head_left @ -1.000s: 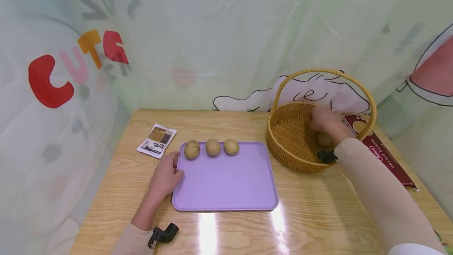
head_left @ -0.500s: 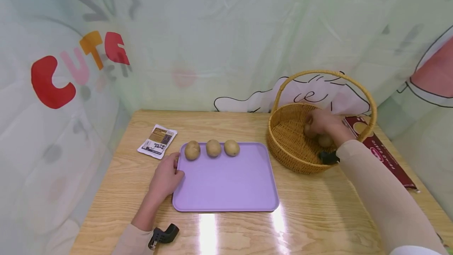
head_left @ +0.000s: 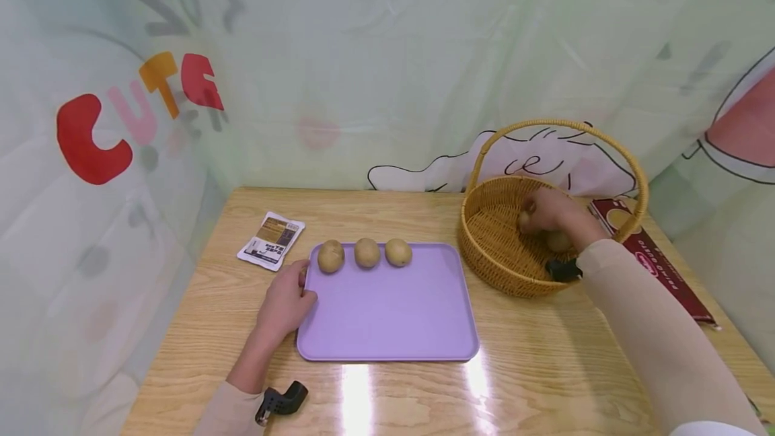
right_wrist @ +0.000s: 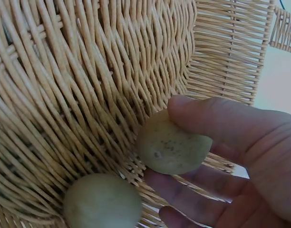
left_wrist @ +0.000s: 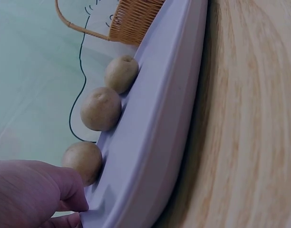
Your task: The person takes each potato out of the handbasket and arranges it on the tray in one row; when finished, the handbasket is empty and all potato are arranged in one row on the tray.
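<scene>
Inside the wicker basket [head_left: 493, 234] my right hand [head_left: 547, 210] holds a potato [right_wrist: 171, 145] between thumb and fingers. A second potato [right_wrist: 102, 202] lies beside it on the basket floor, partly covered by my wrist in the head view. My left hand [head_left: 284, 298] grips the left rim of the purple tray [head_left: 387, 315], its thumb over the edge. Along the tray's back edge sit three potatoes in a row: a left one [head_left: 331, 256], a middle one [head_left: 366, 252] and a right one [head_left: 397, 252].
A small white and brown packet [head_left: 271, 241] lies on the wooden table [head_left: 533, 369], behind and left of the tray. To the right of the basket is a dark red bag [head_left: 660, 268], partly behind my forearm. The basket's tall handle [head_left: 557, 122] arches above my right hand.
My right hand has shifted slightly within the basket and now has a potato in its grasp. The left hand, tray and row of potatoes stay in place.
</scene>
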Available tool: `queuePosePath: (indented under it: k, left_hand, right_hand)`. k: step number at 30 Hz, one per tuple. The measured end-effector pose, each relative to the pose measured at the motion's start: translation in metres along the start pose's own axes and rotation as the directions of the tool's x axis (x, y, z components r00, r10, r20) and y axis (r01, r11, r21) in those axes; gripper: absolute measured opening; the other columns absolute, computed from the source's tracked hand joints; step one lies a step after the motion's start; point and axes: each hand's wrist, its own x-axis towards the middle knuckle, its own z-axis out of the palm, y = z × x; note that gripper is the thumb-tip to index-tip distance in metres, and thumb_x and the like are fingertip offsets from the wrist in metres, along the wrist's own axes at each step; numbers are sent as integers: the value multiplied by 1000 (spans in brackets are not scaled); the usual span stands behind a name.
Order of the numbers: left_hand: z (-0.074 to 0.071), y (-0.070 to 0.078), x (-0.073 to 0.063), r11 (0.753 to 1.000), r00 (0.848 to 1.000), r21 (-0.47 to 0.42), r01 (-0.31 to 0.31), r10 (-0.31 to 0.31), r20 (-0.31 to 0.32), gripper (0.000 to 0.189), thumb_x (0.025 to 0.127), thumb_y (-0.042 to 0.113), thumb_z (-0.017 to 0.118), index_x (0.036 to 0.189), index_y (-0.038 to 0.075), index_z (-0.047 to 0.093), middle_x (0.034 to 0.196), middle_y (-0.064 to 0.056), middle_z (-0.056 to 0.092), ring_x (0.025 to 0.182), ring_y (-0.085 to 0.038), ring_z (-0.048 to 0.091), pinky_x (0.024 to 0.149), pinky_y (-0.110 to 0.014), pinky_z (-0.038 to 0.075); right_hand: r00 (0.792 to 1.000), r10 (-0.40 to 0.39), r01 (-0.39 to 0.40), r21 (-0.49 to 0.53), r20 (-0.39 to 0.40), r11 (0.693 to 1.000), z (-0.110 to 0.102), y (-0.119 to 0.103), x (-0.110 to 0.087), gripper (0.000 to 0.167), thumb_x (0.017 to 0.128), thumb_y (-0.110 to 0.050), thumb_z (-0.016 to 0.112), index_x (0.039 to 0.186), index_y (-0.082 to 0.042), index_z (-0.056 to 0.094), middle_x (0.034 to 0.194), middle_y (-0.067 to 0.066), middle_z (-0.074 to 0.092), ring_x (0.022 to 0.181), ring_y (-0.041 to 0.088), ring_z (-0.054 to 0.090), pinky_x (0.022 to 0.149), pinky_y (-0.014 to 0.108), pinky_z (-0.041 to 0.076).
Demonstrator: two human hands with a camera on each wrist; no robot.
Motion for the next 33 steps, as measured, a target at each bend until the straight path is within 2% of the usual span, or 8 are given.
queuePosePath:
  k: [6,12,17,27,30,33]
  left_hand:
    - [0,-3,1,1000,1000,10,9,-9,8,59,73,1,61,131,-5,53,87,-9,56,73,-20,52,67,-38,46]
    - [-3,-4,4,1000,1000,0,6,-6,6,60,73,1,61,131,-6,53,87,-10,57,72,-21,53,67,-38,46]
    - [-5,-5,6,1000,1000,17,-1,1,7,60,73,1,62,132,-8,52,85,-9,57,72,-21,53,66,-38,46]
    - [-12,-13,12,998,1000,52,23,-23,-2,59,73,1,62,131,-7,53,77,-6,54,65,-20,50,59,-35,42]
    - [-15,-13,12,998,999,58,36,-35,-3,59,74,1,62,131,-7,52,79,-7,54,66,-20,50,59,-35,42]
    - [-15,-13,13,997,999,61,46,-46,-5,59,74,1,62,131,-7,52,81,-8,55,68,-21,52,60,-36,44]
  right_hand:
    - [997,-68,66,-30,-49,997,-6,-15,-2,33,83,-17,66,109,4,64,93,15,62,78,30,51,68,45,44]
    - [985,-120,114,-49,-123,992,-13,-33,-2,37,80,-18,70,111,2,65,98,14,63,84,30,53,74,48,45]
    - [979,-146,143,-32,-142,989,-18,-53,-8,42,79,-21,74,115,-1,63,101,13,61,88,29,54,78,48,44]
    - [956,-215,201,-90,-201,976,-28,-97,-16,29,78,-17,67,104,-5,66,87,8,60,78,25,51,72,41,44]
    - [953,-225,214,-73,-201,974,-27,-105,-16,31,78,-16,70,106,-5,65,90,8,61,80,25,51,72,41,43]
    - [951,-237,233,-40,-199,972,-26,-113,-15,41,76,-15,76,113,-2,65,98,11,64,87,27,54,78,44,45]
